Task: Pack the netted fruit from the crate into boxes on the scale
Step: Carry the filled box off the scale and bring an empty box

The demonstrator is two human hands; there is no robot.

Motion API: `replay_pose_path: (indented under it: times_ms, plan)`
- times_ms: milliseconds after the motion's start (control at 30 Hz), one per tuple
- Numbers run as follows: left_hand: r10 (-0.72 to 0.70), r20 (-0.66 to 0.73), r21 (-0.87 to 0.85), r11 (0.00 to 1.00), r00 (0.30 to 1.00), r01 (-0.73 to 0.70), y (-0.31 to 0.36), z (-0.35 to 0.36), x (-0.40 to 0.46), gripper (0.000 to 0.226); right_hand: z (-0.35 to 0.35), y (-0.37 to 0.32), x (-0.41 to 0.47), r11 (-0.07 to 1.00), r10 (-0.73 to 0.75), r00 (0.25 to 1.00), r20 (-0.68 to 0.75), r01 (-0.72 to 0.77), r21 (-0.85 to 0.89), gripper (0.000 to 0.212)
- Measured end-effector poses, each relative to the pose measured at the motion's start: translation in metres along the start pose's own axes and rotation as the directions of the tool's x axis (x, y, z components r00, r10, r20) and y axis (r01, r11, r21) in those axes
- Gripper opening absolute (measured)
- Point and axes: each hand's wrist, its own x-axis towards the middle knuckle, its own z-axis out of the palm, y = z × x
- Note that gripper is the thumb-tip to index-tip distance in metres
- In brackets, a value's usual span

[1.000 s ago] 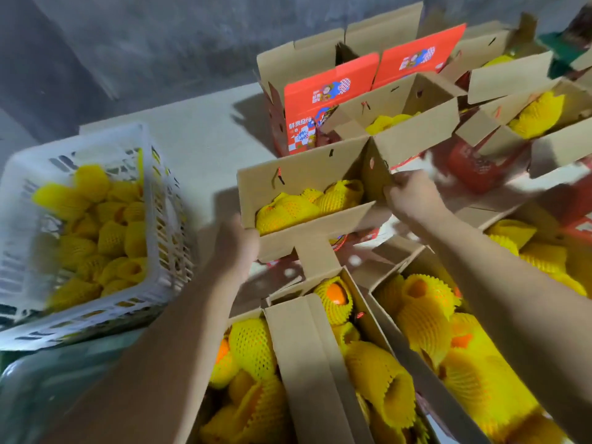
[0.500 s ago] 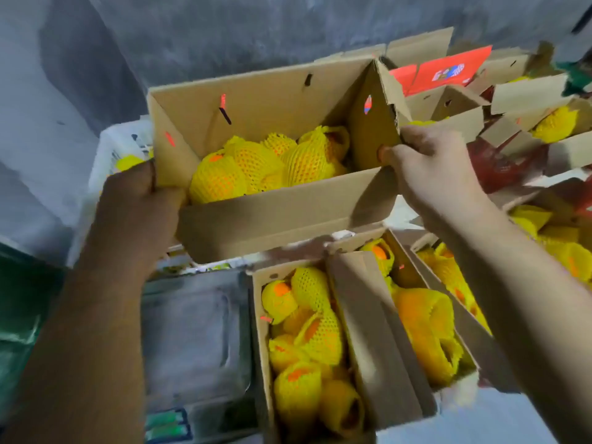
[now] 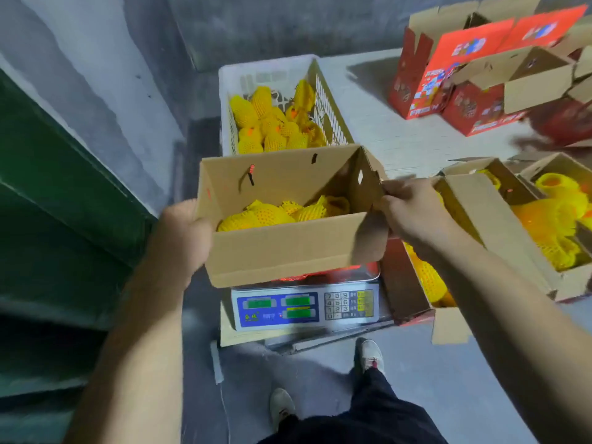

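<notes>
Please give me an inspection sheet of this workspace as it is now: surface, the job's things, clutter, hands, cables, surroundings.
Surface: pale platform and grey floor.
Job's things: open cardboard box partly filled with netted fruit, held above the scale; white crate behind it still holds fruit.
Clutter: filled open boxes at right; red printed boxes further back.
Hands: left hand grips the box's left end; right hand holds its right flap.
Cables: nothing seen.
Surroundings: grey wall, green panel at left, person's shoes below.
</notes>
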Motion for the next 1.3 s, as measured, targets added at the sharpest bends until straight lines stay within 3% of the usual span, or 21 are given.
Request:
replay_pose_path:
  times_ms: [133, 300, 367, 467, 667, 867, 1300]
  plan:
    - [-0.013, 0.156, -0.136, 0.990, 0.988, 0.034, 0.002, 0.017, -0.004, 0.029, 0.013, 0.012, -0.009, 0.998, 0.063, 0.994, -0.087, -0.065, -0.026, 0.026]
    - [0.002, 0.153, -0.089, 0.996, 0.988, 0.011, -0.011, 0.022, 0.009, 0.025, 0.016, 0.005, -0.021, 0.995, 0.090, 0.985, -0.149, -0.096, -0.034, 0.025]
    - [0.065, 0.127, -0.103, 0.993, 0.990, -0.052, -0.018, 0.018, 0.002, 0.028, 0.022, 0.002, -0.031, 0.993, 0.034, 0.979, -0.199, -0.056, -0.108, 0.024]
    - [0.152, 0.044, -0.132, 0.981, 0.987, -0.145, -0.027, 0.013, -0.014, 0.037, 0.041, -0.008, -0.056, 0.945, -0.164, 0.946, -0.281, 0.069, -0.319, 0.046]
    - [0.239, -0.050, -0.047, 0.969, 0.970, -0.241, -0.027, 0.000, -0.028, 0.023, 0.080, -0.029, -0.083, 0.774, -0.242, 0.969, -0.052, 0.161, -0.612, 0.037]
    - [0.289, -0.031, -0.074, 0.954, 0.957, -0.291, -0.024, -0.016, -0.034, 0.014, 0.088, -0.045, -0.085, 0.794, -0.292, 0.949, 0.117, 0.309, -0.524, 0.033]
    - [0.338, 0.036, -0.117, 0.936, 0.940, -0.332, -0.011, -0.023, -0.028, 0.019, 0.087, -0.064, -0.078, 0.832, -0.336, 0.928, 0.162, 0.373, -0.412, 0.030]
